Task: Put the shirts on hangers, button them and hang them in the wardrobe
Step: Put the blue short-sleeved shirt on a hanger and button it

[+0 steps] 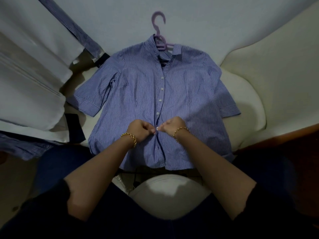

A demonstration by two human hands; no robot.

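Observation:
A blue-and-white striped short-sleeved shirt [138, 87] lies flat on a cream sofa seat, front up, with a lilac plastic hanger [159, 34] inside its collar and the hook pointing away from me. Several white buttons run down the placket above my hands and look fastened. My left hand [141, 130] pinches the left edge of the placket low on the shirt. My right hand [170, 125] pinches the right edge, with a white button between the fingertips of both hands. Each wrist wears a gold chain bracelet.
More garments lie at the left: a white shirt [25, 75], a blue striped one [77, 31] across it, and another striped piece [25, 149] near my knee. The cream sofa arm [276, 66] rises at the right, with a wooden edge [284, 135] below it.

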